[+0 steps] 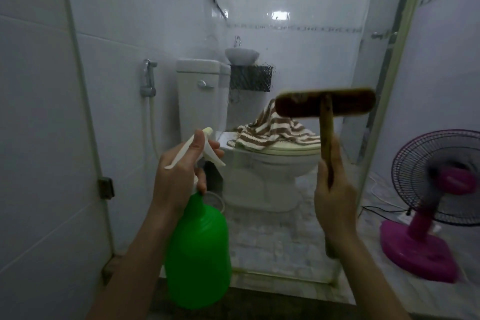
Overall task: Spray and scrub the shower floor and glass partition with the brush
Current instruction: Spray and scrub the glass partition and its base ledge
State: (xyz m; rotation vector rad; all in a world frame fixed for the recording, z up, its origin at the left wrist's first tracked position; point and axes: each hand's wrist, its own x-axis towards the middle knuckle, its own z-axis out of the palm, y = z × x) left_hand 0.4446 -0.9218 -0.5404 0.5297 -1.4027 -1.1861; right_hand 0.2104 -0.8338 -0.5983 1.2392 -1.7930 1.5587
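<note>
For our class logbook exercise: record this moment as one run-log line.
left grip: holds green spray bottle, nozzle toward glass partition | right grip: holds wooden brush, head up | contact with glass: unclear

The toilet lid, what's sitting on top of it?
A brown-and-white striped towel lies bunched on the closed toilet lid, seen through the glass partition. Only the lid's front edge shows; anything beneath the towel is covered.

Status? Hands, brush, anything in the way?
Left hand grips spray bottle, nozzle toward glass partition. Right hand holds brush raised. Nothing blocking the glass.
</note>
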